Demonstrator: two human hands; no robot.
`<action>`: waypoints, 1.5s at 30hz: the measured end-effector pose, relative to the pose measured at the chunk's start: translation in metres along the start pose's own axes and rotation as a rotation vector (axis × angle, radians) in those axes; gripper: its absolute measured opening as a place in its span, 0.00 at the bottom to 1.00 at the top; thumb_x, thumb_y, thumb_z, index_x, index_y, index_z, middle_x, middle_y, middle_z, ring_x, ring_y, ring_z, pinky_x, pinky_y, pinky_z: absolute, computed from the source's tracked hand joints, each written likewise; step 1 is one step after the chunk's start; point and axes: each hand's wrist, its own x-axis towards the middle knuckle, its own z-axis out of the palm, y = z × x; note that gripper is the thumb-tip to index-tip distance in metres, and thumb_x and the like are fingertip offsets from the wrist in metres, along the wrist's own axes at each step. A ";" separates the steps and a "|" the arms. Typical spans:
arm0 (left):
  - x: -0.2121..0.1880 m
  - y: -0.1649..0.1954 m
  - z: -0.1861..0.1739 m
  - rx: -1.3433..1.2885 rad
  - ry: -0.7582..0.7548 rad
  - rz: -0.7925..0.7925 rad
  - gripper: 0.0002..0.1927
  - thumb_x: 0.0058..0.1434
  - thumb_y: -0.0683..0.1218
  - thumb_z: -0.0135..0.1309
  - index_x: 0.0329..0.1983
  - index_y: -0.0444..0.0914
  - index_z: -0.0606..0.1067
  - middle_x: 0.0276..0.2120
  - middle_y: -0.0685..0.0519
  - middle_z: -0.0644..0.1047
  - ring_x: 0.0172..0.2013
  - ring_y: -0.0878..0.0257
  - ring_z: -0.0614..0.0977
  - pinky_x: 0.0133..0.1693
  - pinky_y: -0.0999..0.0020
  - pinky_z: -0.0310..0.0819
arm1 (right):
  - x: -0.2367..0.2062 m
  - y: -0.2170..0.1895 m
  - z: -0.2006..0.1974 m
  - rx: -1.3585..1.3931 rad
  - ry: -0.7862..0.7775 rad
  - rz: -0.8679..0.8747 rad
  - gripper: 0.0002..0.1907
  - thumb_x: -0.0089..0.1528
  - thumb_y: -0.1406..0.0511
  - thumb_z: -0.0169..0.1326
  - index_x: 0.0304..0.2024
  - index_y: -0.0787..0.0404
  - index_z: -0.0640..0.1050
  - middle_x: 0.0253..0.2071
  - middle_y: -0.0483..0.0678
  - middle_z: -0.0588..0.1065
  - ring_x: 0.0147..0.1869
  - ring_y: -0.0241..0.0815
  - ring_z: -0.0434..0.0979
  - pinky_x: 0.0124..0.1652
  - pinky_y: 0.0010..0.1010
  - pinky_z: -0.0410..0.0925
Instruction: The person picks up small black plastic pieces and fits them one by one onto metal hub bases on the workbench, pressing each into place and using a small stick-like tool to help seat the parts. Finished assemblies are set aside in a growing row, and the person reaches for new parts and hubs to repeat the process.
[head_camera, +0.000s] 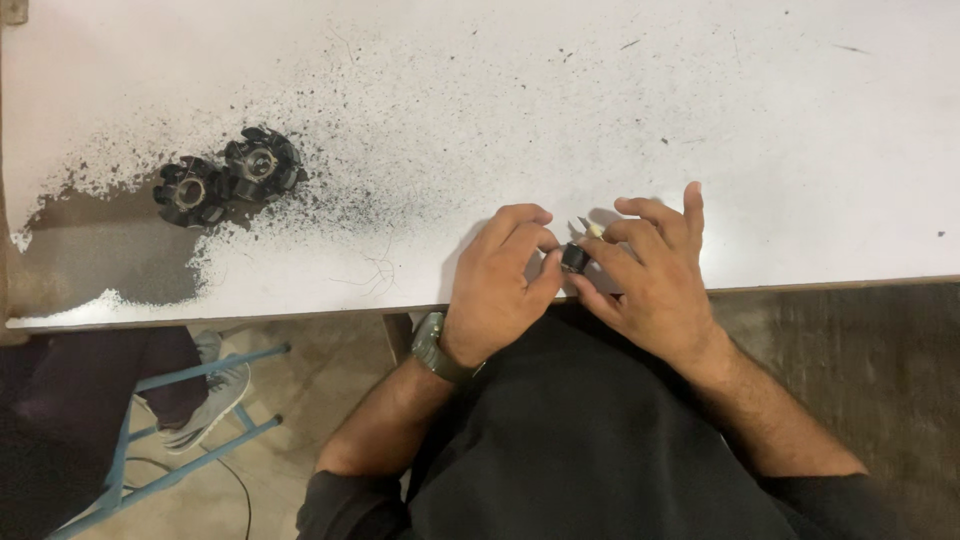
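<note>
A: What is that little thing?

B: A small black part (574, 258), round and dark, with a pale bit poking out of its far side. It sits at the near edge of the white table (780, 130).

A: What is around it?

B: The table is scratched and speckled black. Far to the left of the part lie two black toothed rings (228, 177), touching. Below the edge there is a bare floor and a blue chair frame (180, 420).

A: Who holds the part?

B: Both hands. The left hand (497, 283) and right hand (652, 272) pinch it tight between fingertips.
</note>
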 end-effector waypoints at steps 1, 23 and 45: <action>0.000 0.000 -0.002 -0.004 0.007 -0.011 0.06 0.60 0.40 0.60 0.39 0.38 0.75 0.50 0.50 0.78 0.41 0.53 0.80 0.43 0.59 0.76 | -0.001 0.000 0.000 -0.001 -0.003 0.005 0.20 0.54 0.60 0.72 0.47 0.57 0.82 0.47 0.48 0.72 0.67 0.53 0.66 0.74 0.67 0.38; -0.004 -0.008 -0.001 -0.184 -0.119 -0.197 0.05 0.59 0.39 0.56 0.34 0.36 0.71 0.27 0.50 0.78 0.27 0.60 0.79 0.29 0.64 0.73 | -0.009 -0.002 0.001 0.058 0.076 0.081 0.23 0.56 0.63 0.73 0.52 0.58 0.80 0.49 0.48 0.72 0.68 0.52 0.67 0.76 0.60 0.41; -0.013 -0.007 0.009 -0.221 -0.061 -0.163 0.07 0.57 0.38 0.57 0.32 0.36 0.70 0.27 0.52 0.75 0.29 0.57 0.78 0.31 0.62 0.73 | -0.020 -0.018 0.017 0.254 0.213 -0.012 0.18 0.58 0.77 0.64 0.47 0.61 0.74 0.40 0.48 0.77 0.59 0.51 0.80 0.75 0.58 0.54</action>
